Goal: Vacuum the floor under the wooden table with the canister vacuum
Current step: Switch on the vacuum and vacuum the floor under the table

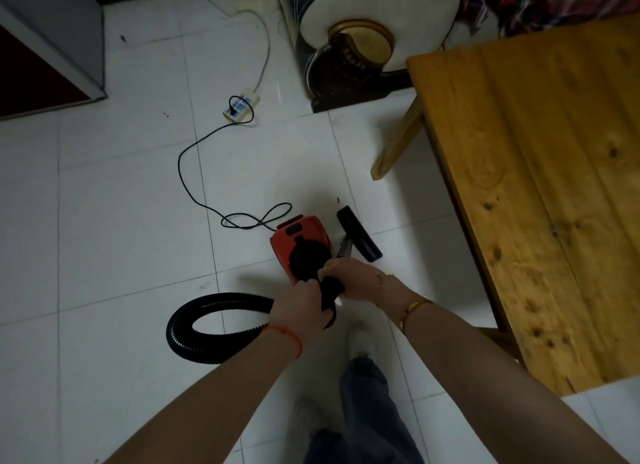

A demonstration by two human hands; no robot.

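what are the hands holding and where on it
Both the left hand and right hand grip the black ribbed hose at its end, at the red canister vacuum.

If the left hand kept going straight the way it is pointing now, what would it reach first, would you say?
Most likely the red canister vacuum: the left hand, gripping the black hose end, points up-frame at its black front, which lies just ahead. Depth is unclear.
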